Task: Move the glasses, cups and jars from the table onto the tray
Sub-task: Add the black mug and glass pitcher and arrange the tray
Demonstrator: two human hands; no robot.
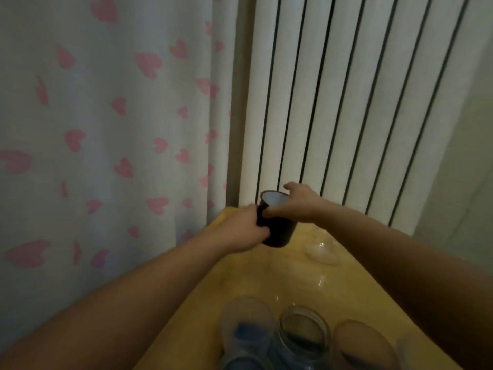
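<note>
Both hands hold the dark cup (277,222) above the table (266,276): the left hand (240,228) grips its side, the right hand (293,204) its rim, perhaps to steady it; three clear jars (301,337) wait nearer the person

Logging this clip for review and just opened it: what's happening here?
A person holds a dark cup with a pale inside in both hands above a yellow surface. The left hand grips its side; the right hand holds it near the rim, tilted. Three clear glass vessels stand together at the near edge, and another clear glass piece lies further back. The image is blurred, so whether the yellow surface is the tray or the table is unclear.
</note>
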